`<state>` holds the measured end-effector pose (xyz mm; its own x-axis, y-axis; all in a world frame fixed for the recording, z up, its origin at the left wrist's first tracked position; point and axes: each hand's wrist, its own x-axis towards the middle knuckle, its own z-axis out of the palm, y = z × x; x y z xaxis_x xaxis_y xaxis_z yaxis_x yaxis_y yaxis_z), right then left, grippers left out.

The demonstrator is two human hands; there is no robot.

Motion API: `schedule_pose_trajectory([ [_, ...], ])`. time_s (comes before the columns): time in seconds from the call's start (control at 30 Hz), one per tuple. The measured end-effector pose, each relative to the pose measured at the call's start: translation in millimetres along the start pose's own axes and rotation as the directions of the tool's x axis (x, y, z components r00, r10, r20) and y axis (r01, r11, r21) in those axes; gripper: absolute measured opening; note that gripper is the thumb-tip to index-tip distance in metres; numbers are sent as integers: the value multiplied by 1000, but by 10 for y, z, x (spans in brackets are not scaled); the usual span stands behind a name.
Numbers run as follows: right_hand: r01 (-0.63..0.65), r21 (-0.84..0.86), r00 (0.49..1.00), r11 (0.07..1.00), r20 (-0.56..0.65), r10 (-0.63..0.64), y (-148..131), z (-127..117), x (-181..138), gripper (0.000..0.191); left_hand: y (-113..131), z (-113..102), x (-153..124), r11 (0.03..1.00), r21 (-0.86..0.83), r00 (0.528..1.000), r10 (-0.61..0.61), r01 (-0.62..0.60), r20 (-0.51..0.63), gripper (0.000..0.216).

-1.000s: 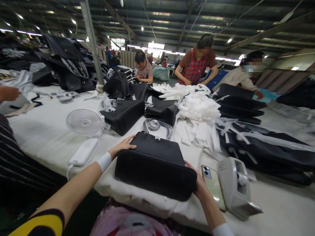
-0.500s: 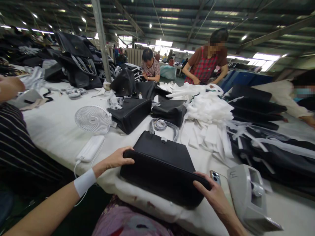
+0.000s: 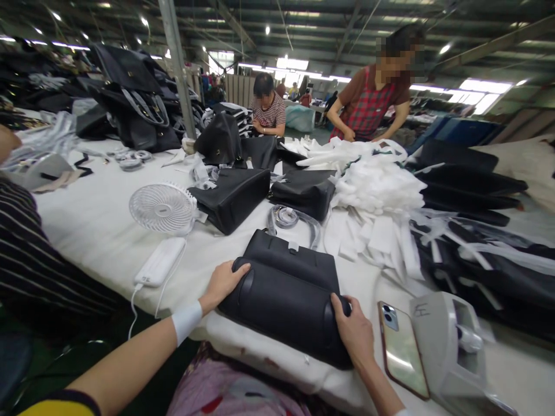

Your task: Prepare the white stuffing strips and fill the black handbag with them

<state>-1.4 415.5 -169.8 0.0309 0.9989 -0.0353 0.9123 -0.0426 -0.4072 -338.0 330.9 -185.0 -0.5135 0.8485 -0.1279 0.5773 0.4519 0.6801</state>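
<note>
A black handbag [image 3: 284, 297] lies at the table's front edge, with its base side facing me and a small pale wrapped clasp on its far part. My left hand [image 3: 223, 284] grips the bag's left end, thumb on top and the other fingers hidden behind it. At the right end my right hand [image 3: 353, 326] is closed round the bag's edge, thumb on the upper face. Just beyond the bag lies a coiled strap in clear wrapping [image 3: 286, 218]. A phone [image 3: 403, 349] rests to the right of my right hand.
A white fan [image 3: 162, 208] with a power bank [image 3: 160, 261] and cable stands at left. More black bags [image 3: 232, 199] and white padding strips [image 3: 377, 179] lie behind. A grey tape dispenser [image 3: 451, 341] sits at right. Co-workers [image 3: 370, 107] stand across the table.
Both hands have tipped the bag so its base side shows more. My hands have come closer together, and the phone at the right is now uncovered.
</note>
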Motion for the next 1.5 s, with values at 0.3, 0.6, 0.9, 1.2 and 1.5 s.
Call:
schedule_pose_trajectory([
  [0.3,411,-397,831,821,-206,-516,-554,-513,5,43,-11,-1,-65,999,16,998,29,-28,-56,51],
  [0.6,594,-273,784,757,-15,-621,-1029,168,-86,57,3,-29,-149,994,97,992,58,-47,-112,50],
  [0.9,590,-305,796,748,61,-603,-864,529,-57,58,836,223,-396,613,528,682,727,-588,-84,44],
  [1.2,621,-402,774,673,174,-609,-823,539,-40,55,849,876,-236,578,461,688,718,-673,104,40],
  [1.5,688,-374,721,622,255,-645,-889,333,94,49,824,895,-222,640,474,738,674,-604,31,38],
])
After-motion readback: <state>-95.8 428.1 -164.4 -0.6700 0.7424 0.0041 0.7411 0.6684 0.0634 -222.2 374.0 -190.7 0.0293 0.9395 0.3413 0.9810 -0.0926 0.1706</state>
